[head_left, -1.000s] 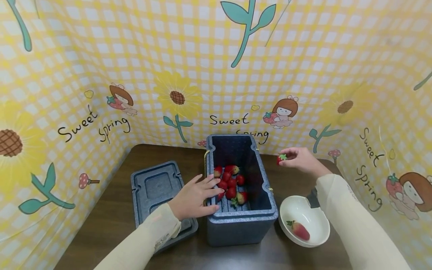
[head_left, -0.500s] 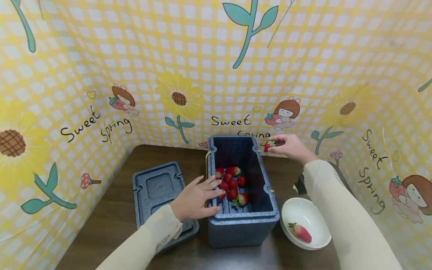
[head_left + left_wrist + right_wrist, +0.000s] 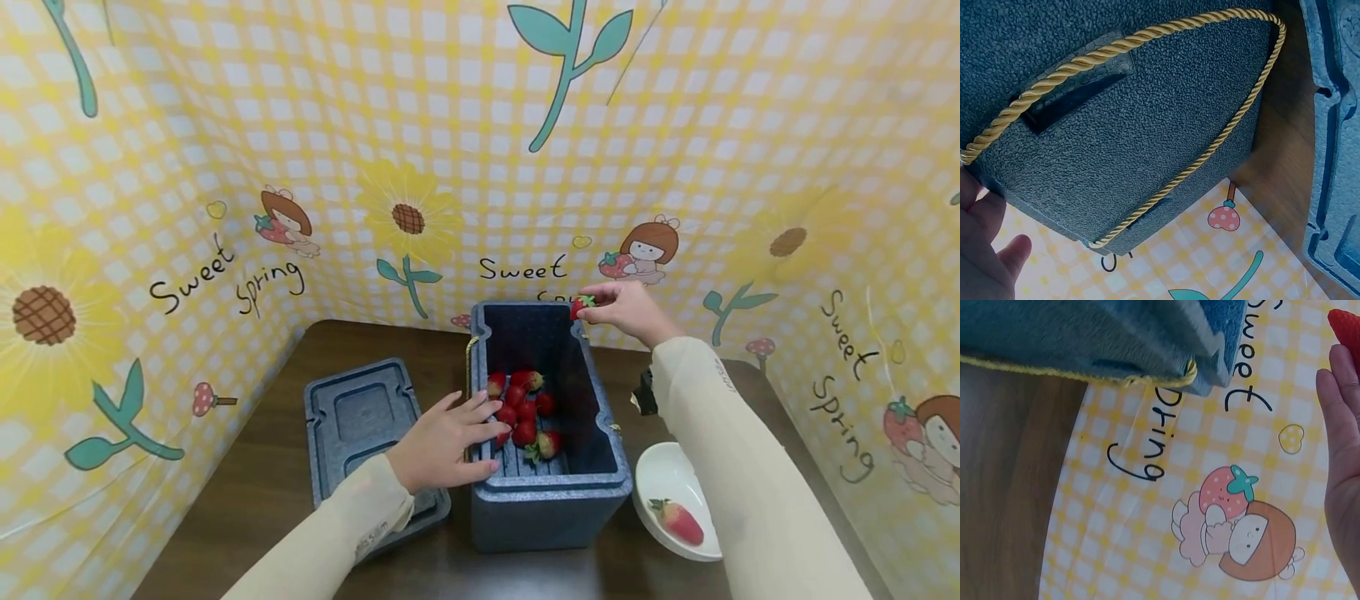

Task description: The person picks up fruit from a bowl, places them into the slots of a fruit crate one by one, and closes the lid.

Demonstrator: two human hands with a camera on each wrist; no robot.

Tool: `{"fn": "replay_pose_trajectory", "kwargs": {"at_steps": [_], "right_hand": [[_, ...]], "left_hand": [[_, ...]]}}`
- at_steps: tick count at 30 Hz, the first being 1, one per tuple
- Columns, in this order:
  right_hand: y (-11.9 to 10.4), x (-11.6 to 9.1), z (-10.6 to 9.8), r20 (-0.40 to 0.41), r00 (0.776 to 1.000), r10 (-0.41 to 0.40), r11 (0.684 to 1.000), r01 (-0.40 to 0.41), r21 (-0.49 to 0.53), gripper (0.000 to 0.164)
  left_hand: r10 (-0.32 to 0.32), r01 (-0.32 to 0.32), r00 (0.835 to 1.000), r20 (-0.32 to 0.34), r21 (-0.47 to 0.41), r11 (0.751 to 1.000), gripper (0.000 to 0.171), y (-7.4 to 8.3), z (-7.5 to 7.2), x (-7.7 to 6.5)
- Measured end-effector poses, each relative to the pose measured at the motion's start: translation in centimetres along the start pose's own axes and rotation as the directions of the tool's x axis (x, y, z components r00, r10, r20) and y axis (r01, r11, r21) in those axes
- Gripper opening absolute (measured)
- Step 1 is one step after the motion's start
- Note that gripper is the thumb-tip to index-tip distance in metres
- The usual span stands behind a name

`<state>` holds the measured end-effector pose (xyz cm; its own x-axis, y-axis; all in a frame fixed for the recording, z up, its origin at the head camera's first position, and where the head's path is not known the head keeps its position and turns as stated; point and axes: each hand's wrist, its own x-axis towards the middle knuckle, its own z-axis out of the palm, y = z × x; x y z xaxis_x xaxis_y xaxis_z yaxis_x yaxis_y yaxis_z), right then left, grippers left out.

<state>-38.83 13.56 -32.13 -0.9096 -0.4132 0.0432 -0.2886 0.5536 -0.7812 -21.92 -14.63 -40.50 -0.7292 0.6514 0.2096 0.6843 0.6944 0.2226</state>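
Observation:
Between thumb and fingers my right hand [image 3: 628, 312] pinches a red strawberry [image 3: 579, 309] with green leaves, held over the far right corner of a dark blue-grey foam box [image 3: 551, 518]. In the right wrist view that strawberry [image 3: 1346, 326] shows only partly at the edge, above the box's rim. My left hand [image 3: 447, 443] rests on the box's left rim with its fingers spread, tips reaching just inside. Several strawberries [image 3: 524, 432] lie in the box's near half, on its ribbed floor. The left wrist view shows the box's side with a gold rope handle [image 3: 1233, 125].
Left of the box lies its foam lid [image 3: 365, 410] on the brown wooden table [image 3: 247, 467]. At right, a white bowl [image 3: 662, 468] holds one larger pinkish strawberry [image 3: 681, 523], my right sleeve [image 3: 720, 442] covering part of it. A yellow checked cloth [image 3: 420, 100] hangs around.
My right hand has carried the strawberry leftward and slightly up, from right of the box to its far right corner. My left hand has stayed on the rim. The view has shifted slightly.

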Motion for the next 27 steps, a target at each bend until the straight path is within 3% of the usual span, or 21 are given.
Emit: {"fn": "replay_pose_trajectory", "kwargs": {"at_steps": [8,15,23,27], "right_hand": [[-1.2,1.8,2.1,-0.019,1.000,0.000,0.997,0.002,0.078,0.046],[-2.1,2.8,4.8,-0.058,0.998,0.003,0.978,0.010,0.209,0.043],[-2.4,3.9,6.8,-0.054,0.999,0.004,0.974,0.008,0.225,0.042],[-2.1,4.6,8.1,-0.140,0.990,0.005,0.961,0.034,0.276,0.040]], "left_hand": [[-0.012,0.012,1.000,0.013,-0.002,1.000,0.048,0.0,-0.1,-0.1],[0.015,-0.015,1.000,-0.010,0.003,1.000,0.047,0.0,0.2,-0.2],[0.016,-0.016,1.000,-0.013,0.006,1.000,0.047,0.1,0.2,-0.2],[0.019,-0.019,1.000,-0.010,0.002,1.000,0.047,-0.1,0.2,-0.3]]}}
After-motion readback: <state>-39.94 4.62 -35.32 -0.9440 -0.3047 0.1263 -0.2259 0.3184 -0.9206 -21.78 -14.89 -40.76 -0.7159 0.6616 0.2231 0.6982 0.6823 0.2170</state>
